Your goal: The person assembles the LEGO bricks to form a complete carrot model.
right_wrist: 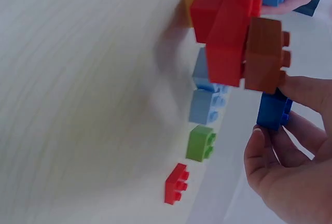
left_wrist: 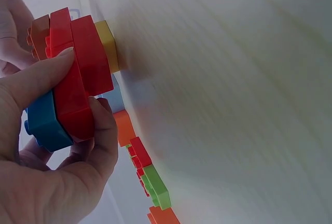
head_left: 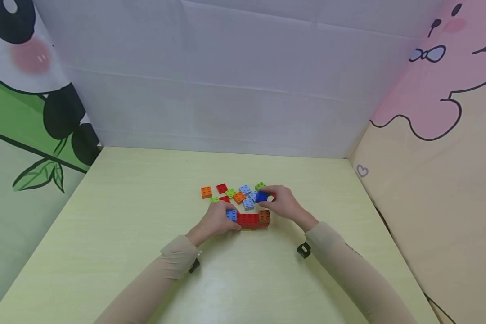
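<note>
My left hand [head_left: 216, 219] grips the left end of a built stack of toy building bricks. The stack has long red bricks [head_left: 248, 220], a blue brick [left_wrist: 49, 123] on its left end and an orange-brown brick [head_left: 264, 216] on its right end. Underneath sits a yellow brick [left_wrist: 107, 45], narrower than the red layers. Between thumb and fingers of my right hand [head_left: 284, 202] is a dark blue brick [head_left: 261, 196], held apart from the stack, just behind its right end in the head view.
Behind the stack lie loose bricks: an orange brick [head_left: 206, 192], a red brick [head_left: 222, 188], light blue bricks [head_left: 248, 204], a green brick [head_left: 260, 185] and several others. A pale wall [head_left: 227, 112] rises at the back edge of the light wooden table [head_left: 146, 202].
</note>
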### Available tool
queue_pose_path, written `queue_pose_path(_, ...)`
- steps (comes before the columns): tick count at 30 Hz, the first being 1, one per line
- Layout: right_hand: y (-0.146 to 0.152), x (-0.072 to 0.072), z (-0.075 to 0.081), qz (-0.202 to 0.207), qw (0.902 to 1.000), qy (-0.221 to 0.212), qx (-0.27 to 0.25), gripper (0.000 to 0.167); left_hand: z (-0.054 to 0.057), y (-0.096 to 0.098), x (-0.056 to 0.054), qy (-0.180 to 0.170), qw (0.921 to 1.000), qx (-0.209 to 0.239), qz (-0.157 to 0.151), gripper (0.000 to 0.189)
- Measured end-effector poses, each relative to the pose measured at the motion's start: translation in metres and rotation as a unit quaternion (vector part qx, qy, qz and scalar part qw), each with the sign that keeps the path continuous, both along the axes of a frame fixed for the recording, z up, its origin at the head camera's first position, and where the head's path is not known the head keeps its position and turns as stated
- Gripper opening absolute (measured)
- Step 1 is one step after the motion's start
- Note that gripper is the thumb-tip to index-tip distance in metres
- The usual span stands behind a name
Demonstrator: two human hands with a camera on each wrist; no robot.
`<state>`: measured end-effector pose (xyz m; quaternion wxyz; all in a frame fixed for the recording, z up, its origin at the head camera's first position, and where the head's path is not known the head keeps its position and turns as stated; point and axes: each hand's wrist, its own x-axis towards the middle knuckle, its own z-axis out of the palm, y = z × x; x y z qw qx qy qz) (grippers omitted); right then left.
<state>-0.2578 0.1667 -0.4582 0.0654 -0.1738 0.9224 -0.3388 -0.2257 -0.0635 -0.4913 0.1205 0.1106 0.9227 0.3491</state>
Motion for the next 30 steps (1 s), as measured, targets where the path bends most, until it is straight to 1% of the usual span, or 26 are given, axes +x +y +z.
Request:
queue_pose_path(3, -0.005, 0.004, 0.005, 0.014, 0.9998, 0.0, -0.011, 0.046, 0.0, 0.0, 0.0, 0.004, 1.0, -0.004, -0.002, 0.051)
queue_pose_path(7, -0.011, 0.01, 0.011, 0.03, 0.9991, -0.014, -0.024, 0.046, 0.0, 0.0, 0.0, 0.007, 1.0, -0.004, -0.001, 0.05)
queue_pose_path(11, -0.015, 0.014, 0.014, 0.046, 0.9986, -0.023, -0.017, 0.045, -0.001, 0.0, 0.0, 0.009, 1.0, -0.003, -0.001, 0.05)
queue_pose_path(20, -0.017, 0.015, 0.012, 0.069, 0.9971, -0.027, -0.021, 0.045, -0.002, -0.001, -0.001, 0.011, 0.9999, -0.003, -0.005, 0.051)
queue_pose_path(30, -0.019, 0.018, 0.011, 0.078, 0.9965, -0.031, -0.003, 0.047, -0.003, -0.001, -0.003, 0.009, 0.9999, 0.004, -0.006, 0.05)
